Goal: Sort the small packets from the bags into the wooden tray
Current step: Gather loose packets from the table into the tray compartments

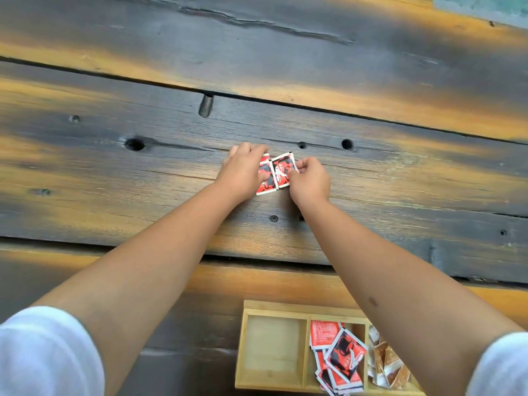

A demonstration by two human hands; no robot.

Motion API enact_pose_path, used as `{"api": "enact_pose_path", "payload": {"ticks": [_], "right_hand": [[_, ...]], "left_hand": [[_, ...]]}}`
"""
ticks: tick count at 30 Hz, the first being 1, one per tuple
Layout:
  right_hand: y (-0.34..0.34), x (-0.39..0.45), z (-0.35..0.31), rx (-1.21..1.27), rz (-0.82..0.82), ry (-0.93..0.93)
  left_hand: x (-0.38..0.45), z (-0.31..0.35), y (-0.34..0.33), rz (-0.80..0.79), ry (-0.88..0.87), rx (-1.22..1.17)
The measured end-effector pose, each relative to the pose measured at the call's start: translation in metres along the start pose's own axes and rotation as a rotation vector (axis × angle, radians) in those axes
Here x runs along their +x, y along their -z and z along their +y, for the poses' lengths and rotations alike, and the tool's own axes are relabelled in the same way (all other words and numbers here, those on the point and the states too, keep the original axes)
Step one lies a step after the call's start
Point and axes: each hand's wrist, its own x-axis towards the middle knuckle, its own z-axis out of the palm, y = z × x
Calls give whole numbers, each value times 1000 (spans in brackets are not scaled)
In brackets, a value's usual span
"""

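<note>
Both arms reach far out over the dark plank table. My left hand point(243, 172) grips one red-and-black packet point(267, 181) against the table. Beside it, my right hand point(310, 181) pinches the edge of a second red-and-black packet point(281, 170). The two packets lie side by side, touching. The wooden tray point(243, 350) sits near me at the bottom edge. Its left compartment holds nothing, its middle one holds several red-and-black packets point(340, 358), and its right one holds brown packets point(388, 364), partly hidden by my right forearm. No bags are in view.
The table point(143, 167) is made of dark, worn planks with gaps, knots and small holes. A teal surface point(485, 7) shows at the far top right corner.
</note>
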Motion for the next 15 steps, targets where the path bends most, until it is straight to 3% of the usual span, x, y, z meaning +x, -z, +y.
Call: {"api": "enact_pose_path", "payload": {"ticks": [6, 11, 15], "right_hand": [[-1, -4, 3, -7, -45, 47], [-3, -13, 6, -10, -202, 149], [-5, -22, 11, 129, -315, 178]], "left_hand": [[-7, 1, 2, -70, 51, 24], [-17, -9, 4, -35, -6, -250], [-27, -12, 7, -43, 4, -457]]}}
